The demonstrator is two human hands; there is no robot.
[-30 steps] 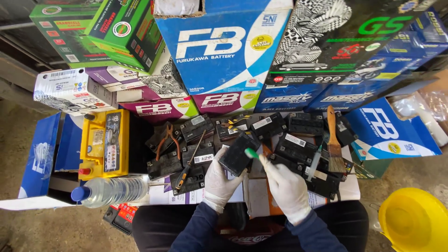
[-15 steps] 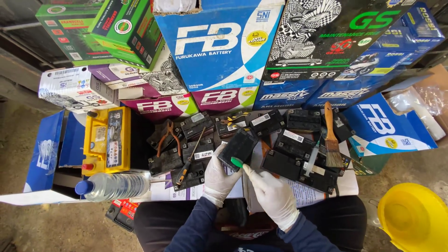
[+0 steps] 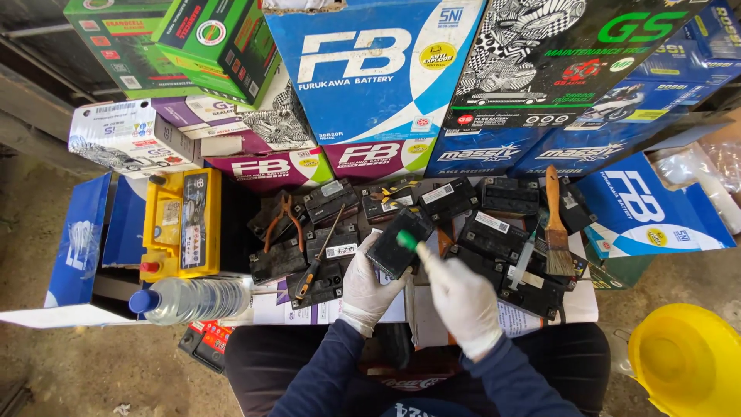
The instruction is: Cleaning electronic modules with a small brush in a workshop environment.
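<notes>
The right hand [image 3: 461, 303], in a white glove, holds a green-tipped tool [image 3: 407, 241]. Its tip touches a small black battery [image 3: 398, 242]. The left hand [image 3: 367, 284] holds that battery from below. A screwdriver [image 3: 318, 259] lies left of the battery. A paintbrush [image 3: 556, 228] lies to its right.

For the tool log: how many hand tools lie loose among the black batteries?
3: the orange-handled pliers at the left of the pile, a screwdriver just right of them, and a wooden-handled paintbrush at the right. Others may be hidden.
</notes>
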